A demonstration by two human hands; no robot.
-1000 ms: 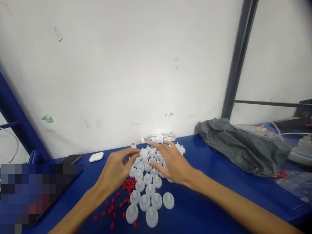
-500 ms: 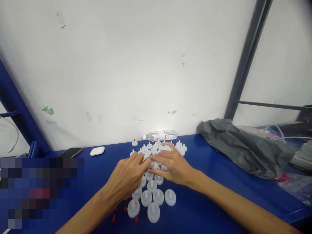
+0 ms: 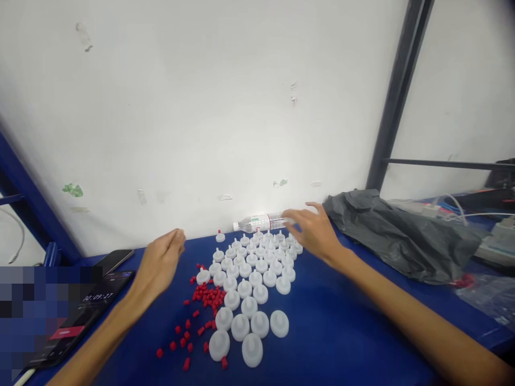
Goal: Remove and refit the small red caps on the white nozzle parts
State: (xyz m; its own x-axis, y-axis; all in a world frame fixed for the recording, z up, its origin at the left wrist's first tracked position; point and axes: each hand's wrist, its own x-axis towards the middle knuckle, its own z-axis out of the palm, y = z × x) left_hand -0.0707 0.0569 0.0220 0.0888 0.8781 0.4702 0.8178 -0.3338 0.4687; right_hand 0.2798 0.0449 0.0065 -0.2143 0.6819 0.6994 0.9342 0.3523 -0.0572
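Many white plastic nozzle caps (image 3: 259, 265) stand spout up on the blue table, packed close together. Left of them is a scatter of small red tips (image 3: 208, 295). One white cap with a red tip on its spout (image 3: 220, 236) stands apart at the back. My left hand (image 3: 161, 261) is raised left of the caps, its fingers curled and pressed together; what they hold, if anything, is hidden. Over the back right of the caps hovers my right hand (image 3: 313, 229), fingers bent but apart, in front of the end of a clear bottle (image 3: 257, 222).
The bottle lies along the white wall. A phone showing a timer (image 3: 94, 300) and a second dark phone (image 3: 115, 261) lie at the left. A grey plastic bag (image 3: 386, 230) is on the right, with cables and a power strip (image 3: 499, 241) beyond it.
My hands were together over the middle of the caps and have separated. The left moved left and up, covering the white case; the right moved right and back towards the bottle.
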